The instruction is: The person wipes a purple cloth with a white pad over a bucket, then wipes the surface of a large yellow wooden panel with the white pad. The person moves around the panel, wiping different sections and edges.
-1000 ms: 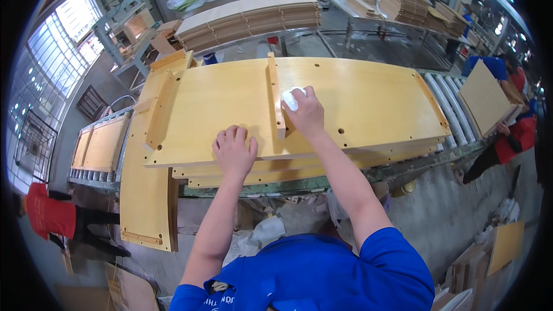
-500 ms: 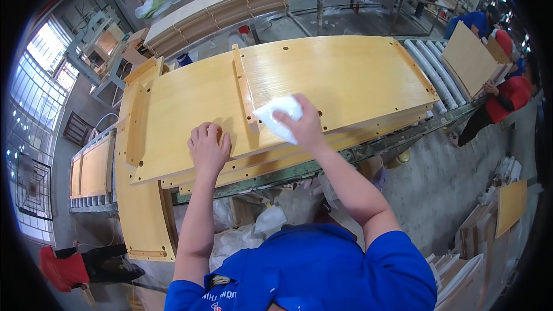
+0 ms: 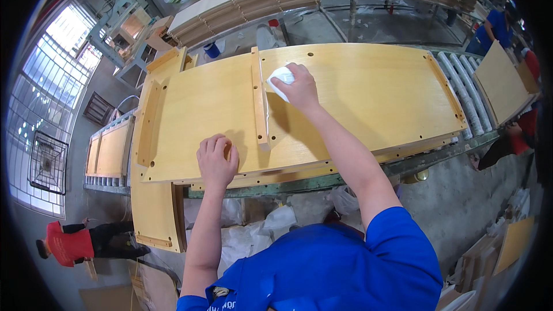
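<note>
A wide yellow wooden panel lies in front of me, stacked on similar panels. A narrow wooden strip stands across it, with a thin white line along its right side. My right hand grips a soft-looking white cloth near the far part of that strip, to its right. Its exact folds are hidden by the fingers. Near the panel's front edge, left of the strip, my left hand rests with bent, parted fingers and holds nothing.
A roller conveyor carries the stack. At the far right, people handle a board. Bundled boards stand beyond the panel. A person in red is at the lower left. Another long panel lies at left, under the stack.
My right hand has moved the white cloth away from me, from the strip's near part toward its far part. My left hand stays near the front edge. The head view has shifted slightly.
</note>
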